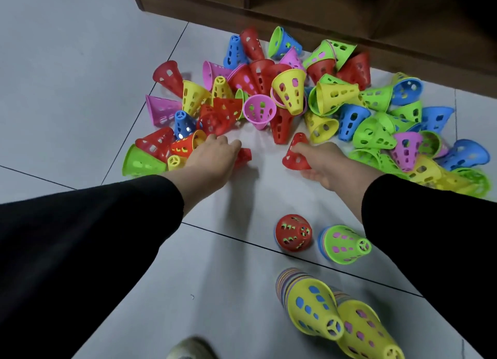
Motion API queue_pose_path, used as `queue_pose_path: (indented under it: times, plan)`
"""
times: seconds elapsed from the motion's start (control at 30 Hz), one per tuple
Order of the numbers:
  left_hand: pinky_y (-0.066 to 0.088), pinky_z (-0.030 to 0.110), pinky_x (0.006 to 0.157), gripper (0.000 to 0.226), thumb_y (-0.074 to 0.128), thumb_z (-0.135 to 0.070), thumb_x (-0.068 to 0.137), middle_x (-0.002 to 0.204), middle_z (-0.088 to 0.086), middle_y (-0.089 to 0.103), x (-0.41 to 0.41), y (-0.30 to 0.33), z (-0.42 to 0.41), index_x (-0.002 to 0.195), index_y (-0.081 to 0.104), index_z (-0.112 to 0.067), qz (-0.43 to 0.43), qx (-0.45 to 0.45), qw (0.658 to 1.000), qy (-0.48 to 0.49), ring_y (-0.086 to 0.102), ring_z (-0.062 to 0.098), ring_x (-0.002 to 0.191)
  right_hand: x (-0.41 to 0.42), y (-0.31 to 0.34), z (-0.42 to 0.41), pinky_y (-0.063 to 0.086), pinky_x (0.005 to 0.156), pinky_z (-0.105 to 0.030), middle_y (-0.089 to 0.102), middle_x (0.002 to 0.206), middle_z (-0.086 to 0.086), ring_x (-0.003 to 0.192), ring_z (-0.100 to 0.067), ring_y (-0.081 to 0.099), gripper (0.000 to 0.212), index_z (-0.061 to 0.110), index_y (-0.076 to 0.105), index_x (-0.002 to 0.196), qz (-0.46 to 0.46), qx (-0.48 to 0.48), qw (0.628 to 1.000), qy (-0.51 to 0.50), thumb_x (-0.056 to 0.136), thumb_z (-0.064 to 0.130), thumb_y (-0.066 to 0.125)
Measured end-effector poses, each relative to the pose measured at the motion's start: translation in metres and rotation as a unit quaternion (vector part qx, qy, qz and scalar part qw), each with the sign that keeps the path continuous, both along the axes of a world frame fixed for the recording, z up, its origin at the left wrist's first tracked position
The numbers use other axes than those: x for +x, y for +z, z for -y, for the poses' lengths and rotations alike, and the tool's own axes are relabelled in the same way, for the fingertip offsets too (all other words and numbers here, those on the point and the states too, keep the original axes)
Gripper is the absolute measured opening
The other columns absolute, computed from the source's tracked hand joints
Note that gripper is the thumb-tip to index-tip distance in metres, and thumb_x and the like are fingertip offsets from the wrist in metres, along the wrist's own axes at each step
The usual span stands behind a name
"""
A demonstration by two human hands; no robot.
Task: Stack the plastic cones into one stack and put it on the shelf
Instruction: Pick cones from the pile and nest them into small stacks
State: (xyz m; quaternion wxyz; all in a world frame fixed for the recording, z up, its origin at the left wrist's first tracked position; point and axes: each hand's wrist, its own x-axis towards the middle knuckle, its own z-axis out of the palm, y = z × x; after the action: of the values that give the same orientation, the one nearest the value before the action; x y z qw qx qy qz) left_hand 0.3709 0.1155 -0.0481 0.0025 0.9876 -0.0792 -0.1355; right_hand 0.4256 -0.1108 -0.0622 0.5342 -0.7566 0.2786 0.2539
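Down by the camera there's a shoe toe poking in, on the grey tiled floor that takes up most of the view. Wooden shelf runs along the far edge, well past both hands. Between it and the hands sits the big pile of loose cones (red, yellow, green, blue, pink, all jumbled and tipped every way). Nearer than the right hand are four partial stacks: two tall yellow-topped stacks leaning together, then a green-topped stack and a red-topped stack side by side. Left hand reaches palm-down to the pile's near edge, fingers curled over a small red cone on the floor, mostly hiding it. Right hand pinches another red cone by its wide rim, narrow end pointing away.
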Motion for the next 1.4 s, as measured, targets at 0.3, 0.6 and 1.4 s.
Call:
queue_pose_path:
  times: [0.3,0.6,1.4]
  plan:
    - [0.045,0.013,0.072,0.053,0.081,-0.035,0.079,0.098,-0.018,0.061,-0.074,0.051,0.063,0.120,0.047,-0.036,-0.054,-0.490,0.857,0.148,0.060,-0.001,0.086,-0.059,0.080,0.065,0.053,0.080,-0.032,0.069,0.093,0.004,0.084,-0.016,0.065,0.026,0.023,0.064,0.097,0.164,-0.043,0.978,0.124,0.077,0.034,0.077]
    - [0.047,0.031,0.090,0.059,0.081,-0.032,0.079,0.116,-0.006,0.059,-0.109,0.041,0.100,0.127,0.047,-0.026,-0.125,-0.425,0.896,0.015,0.058,0.013,0.103,-0.164,0.085,0.129,0.044,0.086,-0.025,0.055,0.110,0.005,0.101,-0.013,0.059,0.050,0.027,0.056,0.110,0.216,-0.204,0.912,0.284,0.070,0.033,0.085]
    - [0.051,0.044,0.084,0.047,0.056,-0.040,0.094,0.123,0.011,0.056,-0.138,0.039,-0.071,0.135,0.043,-0.020,0.049,-0.169,0.954,0.244,0.057,0.034,0.110,-0.128,0.100,-0.035,0.043,0.083,-0.029,0.060,0.125,0.005,0.100,-0.016,0.060,0.040,0.023,0.058,0.127,0.196,-0.182,0.884,0.383,0.092,0.041,0.063]
